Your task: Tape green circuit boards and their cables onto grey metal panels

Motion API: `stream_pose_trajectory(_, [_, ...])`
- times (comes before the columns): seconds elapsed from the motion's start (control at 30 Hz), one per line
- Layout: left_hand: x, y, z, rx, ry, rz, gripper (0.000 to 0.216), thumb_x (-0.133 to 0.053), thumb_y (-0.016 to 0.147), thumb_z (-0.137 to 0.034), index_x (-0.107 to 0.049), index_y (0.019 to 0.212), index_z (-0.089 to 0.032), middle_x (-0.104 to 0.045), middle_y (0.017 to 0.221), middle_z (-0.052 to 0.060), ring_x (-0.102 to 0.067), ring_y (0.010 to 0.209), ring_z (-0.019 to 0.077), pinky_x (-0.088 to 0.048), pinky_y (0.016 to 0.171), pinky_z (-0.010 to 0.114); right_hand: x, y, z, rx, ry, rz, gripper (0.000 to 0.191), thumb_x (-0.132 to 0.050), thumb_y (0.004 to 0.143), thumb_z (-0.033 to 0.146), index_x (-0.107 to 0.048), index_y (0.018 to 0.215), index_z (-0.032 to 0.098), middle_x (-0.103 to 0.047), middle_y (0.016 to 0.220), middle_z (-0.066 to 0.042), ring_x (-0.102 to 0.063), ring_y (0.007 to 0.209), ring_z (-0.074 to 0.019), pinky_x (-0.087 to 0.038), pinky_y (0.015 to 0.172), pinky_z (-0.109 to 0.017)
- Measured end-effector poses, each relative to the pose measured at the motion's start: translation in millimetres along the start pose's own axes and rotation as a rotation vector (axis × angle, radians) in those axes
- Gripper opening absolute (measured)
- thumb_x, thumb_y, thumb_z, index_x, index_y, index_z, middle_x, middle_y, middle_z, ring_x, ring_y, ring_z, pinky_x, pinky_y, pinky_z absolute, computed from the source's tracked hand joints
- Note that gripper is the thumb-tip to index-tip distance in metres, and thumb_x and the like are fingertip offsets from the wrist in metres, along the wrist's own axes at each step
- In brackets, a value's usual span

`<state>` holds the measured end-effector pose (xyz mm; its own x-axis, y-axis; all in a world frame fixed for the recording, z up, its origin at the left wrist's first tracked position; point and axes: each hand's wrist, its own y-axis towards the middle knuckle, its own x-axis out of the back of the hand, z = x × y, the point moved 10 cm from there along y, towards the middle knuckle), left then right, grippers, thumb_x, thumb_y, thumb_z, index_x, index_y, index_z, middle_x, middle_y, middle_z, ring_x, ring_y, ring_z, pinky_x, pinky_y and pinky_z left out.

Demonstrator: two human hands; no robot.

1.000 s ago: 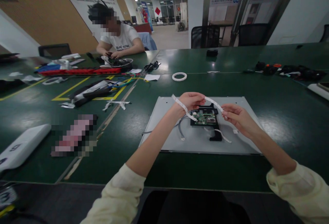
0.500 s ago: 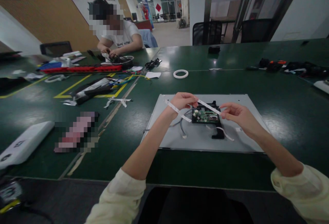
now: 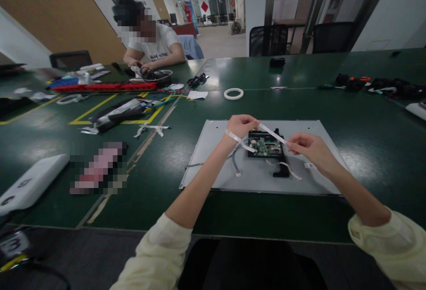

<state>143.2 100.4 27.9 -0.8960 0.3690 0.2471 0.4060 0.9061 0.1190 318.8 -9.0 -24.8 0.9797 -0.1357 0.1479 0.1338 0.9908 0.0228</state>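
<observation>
A narrow white tape-like strip (image 3: 273, 133) is stretched between my two hands, above a green circuit board (image 3: 262, 147). My left hand (image 3: 242, 126) pinches one end, and more of the strip drapes over that wrist. At the other end, the fingertips of my right hand (image 3: 304, 144) are closed on it. The board sits in a black bracket (image 3: 282, 166) on a flat light-grey panel (image 3: 206, 148). A grey cable (image 3: 237, 166) lies left of the board, and a short pale strip (image 3: 293, 172) curls at its lower right.
A white ring (image 3: 233, 93) lies beyond the panel. To the left are a pixelated pink item (image 3: 101, 166), a white device (image 3: 33, 183) and crumpled white strips (image 3: 153, 129). Across the green table (image 3: 186, 148), a co-worker (image 3: 156, 46) handles dark cables. Black gear (image 3: 353, 81) lies far right.
Both hands have moved slightly, still holding the strip taut. The draped part has slid along my left wrist towards the hand. The view has shifted a little.
</observation>
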Motion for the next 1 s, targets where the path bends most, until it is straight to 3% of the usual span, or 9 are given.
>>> stream_pose_trajectory(0.23, [1,-10,-1,0.035,-0.049,0.028,0.016,-0.066,0.068,-0.029,-0.065,0.065,-0.014,-0.062,0.059,0.001,-0.051,0.058,0.0094,-0.037,0.054,0.021,-7,-3,9,0.031,-0.004,0.055,0.027,-0.071,0.070,0.042,-0.063,0.080,0.019,-0.062,0.071,-0.001,-0.056,0.063,-0.0106,-0.045,0.061,-0.025])
stream_pose_trajectory(0.47, [0,-8,12,0.055,-0.079,0.075,0.027,-0.057,0.075,-0.038,-0.066,0.076,-0.012,-0.064,0.067,0.004,-0.049,0.055,0.0080,-0.028,0.045,0.019,-7,-7,12,0.055,-0.048,0.067,0.033,-0.068,0.072,0.041,-0.064,0.094,0.017,-0.058,0.066,0.000,-0.054,0.061,-0.0106,-0.044,0.062,-0.025])
stream_pose_trajectory(0.6, [-3,-7,12,-0.010,-0.039,0.099,0.026,-0.062,0.072,-0.038,-0.065,0.073,-0.012,-0.063,0.066,0.002,-0.051,0.057,0.0081,-0.034,0.050,0.019,-7,-7,10,0.047,-0.069,0.067,0.033,-0.067,0.073,0.041,-0.064,0.095,0.017,-0.059,0.070,0.000,-0.055,0.065,-0.0105,-0.045,0.064,-0.024])
stream_pose_trajectory(0.73, [-3,1,10,-0.115,0.092,0.050,0.022,-0.061,0.073,-0.034,-0.063,0.069,-0.012,-0.062,0.063,0.001,-0.055,0.059,0.0098,-0.041,0.058,0.021,-6,-4,2,0.038,-0.085,0.077,0.034,-0.065,0.074,0.041,-0.062,0.098,0.017,-0.061,0.074,-0.002,-0.057,0.068,-0.0125,-0.045,0.064,-0.025])
stream_pose_trajectory(0.83, [-6,14,6,-0.191,0.305,0.019,0.022,-0.056,0.076,-0.031,-0.064,0.068,-0.013,-0.062,0.062,0.000,-0.055,0.059,0.0100,-0.040,0.059,0.021,2,2,-8,0.024,-0.088,0.009,0.033,-0.062,0.074,0.041,-0.059,0.097,0.017,-0.063,0.079,-0.004,-0.059,0.071,-0.0147,-0.046,0.064,-0.027])
stream_pose_trajectory(1.0, [-32,45,5,-0.224,0.593,0.119,0.019,-0.056,0.075,-0.028,-0.067,0.070,-0.013,-0.061,0.059,0.000,-0.053,0.057,0.0108,-0.037,0.056,0.021,21,8,-17,0.051,-0.278,-0.166,0.025,-0.057,0.076,0.038,-0.052,0.091,0.018,-0.061,0.071,-0.001,-0.057,0.064,-0.0145,-0.042,0.060,-0.026])
